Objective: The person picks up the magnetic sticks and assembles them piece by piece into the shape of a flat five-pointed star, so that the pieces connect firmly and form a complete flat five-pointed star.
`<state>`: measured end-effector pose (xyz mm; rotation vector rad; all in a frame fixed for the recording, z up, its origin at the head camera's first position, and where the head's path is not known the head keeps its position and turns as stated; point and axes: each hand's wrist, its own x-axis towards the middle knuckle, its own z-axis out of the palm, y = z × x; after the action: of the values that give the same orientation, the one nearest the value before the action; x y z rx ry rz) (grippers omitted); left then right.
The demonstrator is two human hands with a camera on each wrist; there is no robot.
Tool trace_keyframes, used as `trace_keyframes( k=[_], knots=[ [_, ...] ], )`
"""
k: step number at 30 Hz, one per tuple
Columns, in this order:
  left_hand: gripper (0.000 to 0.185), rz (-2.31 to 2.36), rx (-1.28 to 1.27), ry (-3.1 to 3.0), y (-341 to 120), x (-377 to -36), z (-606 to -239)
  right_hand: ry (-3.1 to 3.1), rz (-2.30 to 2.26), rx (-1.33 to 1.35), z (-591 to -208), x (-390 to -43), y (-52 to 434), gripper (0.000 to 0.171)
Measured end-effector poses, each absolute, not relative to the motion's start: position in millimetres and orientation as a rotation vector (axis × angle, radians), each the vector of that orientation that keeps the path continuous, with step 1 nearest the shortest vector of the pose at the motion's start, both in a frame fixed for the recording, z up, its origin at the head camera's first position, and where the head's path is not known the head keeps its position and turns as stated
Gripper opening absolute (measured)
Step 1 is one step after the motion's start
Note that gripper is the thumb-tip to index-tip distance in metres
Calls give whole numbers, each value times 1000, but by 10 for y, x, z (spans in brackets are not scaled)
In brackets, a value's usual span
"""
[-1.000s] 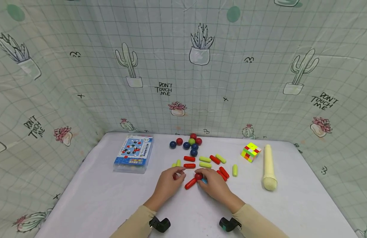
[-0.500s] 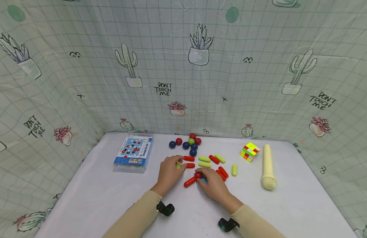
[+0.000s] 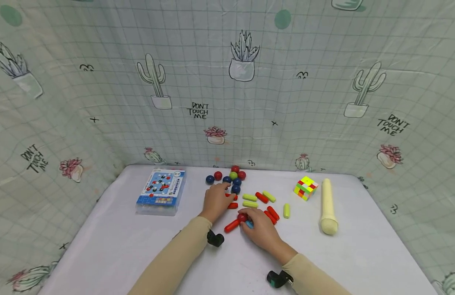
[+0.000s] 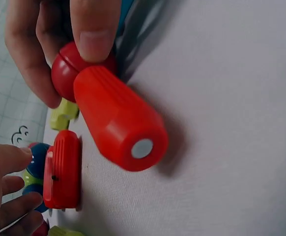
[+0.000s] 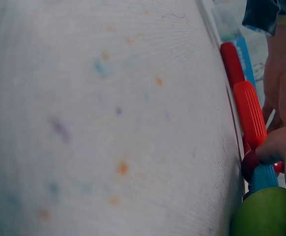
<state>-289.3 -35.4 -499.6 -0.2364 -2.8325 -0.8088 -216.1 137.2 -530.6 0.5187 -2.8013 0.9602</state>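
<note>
On the white table, my right hand [image 3: 246,219] pinches a red ball [image 3: 243,217] joined to a red rod [image 3: 232,225] and a blue connector [image 3: 250,224]. The left wrist view shows that ball [image 4: 67,73] under a thumb, with the rod [image 4: 118,118] sticking out. In the right wrist view a green ball [image 5: 266,214] sits at the blue connector's [image 5: 263,177] near end. My left hand [image 3: 223,187] reaches back with loose fingers to a dark blue ball [image 3: 227,180] in the cluster of balls [image 3: 235,175]. It holds nothing. Loose red and yellow-green rods [image 3: 249,200] lie between the hands.
A blue and white box [image 3: 160,191] lies at the left. A colour cube [image 3: 305,188] and a cream cylinder [image 3: 328,207] lie at the right. A cactus-print curtain [image 3: 227,102] closes off the back and sides of the table [image 3: 120,246].
My left hand has moved away from me, from beside the held red rod up to the cluster of balls. The right hand has kept its pinch in the same place.
</note>
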Motion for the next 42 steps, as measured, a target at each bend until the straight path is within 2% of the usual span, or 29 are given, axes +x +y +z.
trace_keyframes(
  k=[13, 25, 32, 42],
  knots=[
    [46, -673, -258, -2868, -258, -3067, -5009, -2809, 975, 532, -5268, -2148, 1386, 34],
    [34, -726, -243, -2853, -218, -3102, -5026, -2828, 970, 537, -5250, -2151, 1375, 34],
    [35, -794, -245, -2804, -331, -3001, -4990, -2833, 956, 506, -5260, -2151, 1388, 34],
    [36, -836, -279, -2818, -562, -2654, -4944, -2817, 961, 509, -5275, -2153, 1372, 35]
  ],
)
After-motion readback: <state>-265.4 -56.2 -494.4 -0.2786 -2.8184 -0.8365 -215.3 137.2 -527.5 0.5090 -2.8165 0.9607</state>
